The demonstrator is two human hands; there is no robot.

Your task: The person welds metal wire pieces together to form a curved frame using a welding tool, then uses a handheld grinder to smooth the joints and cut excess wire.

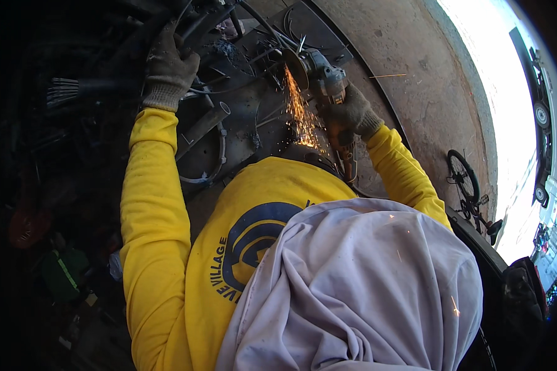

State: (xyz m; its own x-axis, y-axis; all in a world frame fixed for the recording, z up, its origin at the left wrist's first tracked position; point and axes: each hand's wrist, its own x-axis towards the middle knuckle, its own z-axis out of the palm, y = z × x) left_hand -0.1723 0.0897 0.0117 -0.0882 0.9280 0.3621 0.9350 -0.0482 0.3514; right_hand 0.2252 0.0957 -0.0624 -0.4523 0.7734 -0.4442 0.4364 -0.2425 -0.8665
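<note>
My right hand [354, 112], in a grey-brown knit glove, is wrapped round the body of an angle grinder [329, 81]. The grinder's disc [296, 68] is at a piece of metal on the dark steel worktable [238, 102], and orange sparks [303, 117] stream down from it toward my body. My left hand [170, 68], gloved as well, is at the far left of the worktable among dark metal parts. Its fingers curl over something that shadow hides. A round metal pipe [207, 128] lies just to its right, with a light-coloured curved hose or cable [221, 151] beside it.
Several thin rods [64, 91] stick out at the left, in deep shade. Cables and scrap lie across the tabletop. To the right is a concrete floor [414, 80], with a bicycle [465, 179] and a parked vehicle [541, 117] farther out. A green object [65, 272] lies lower left.
</note>
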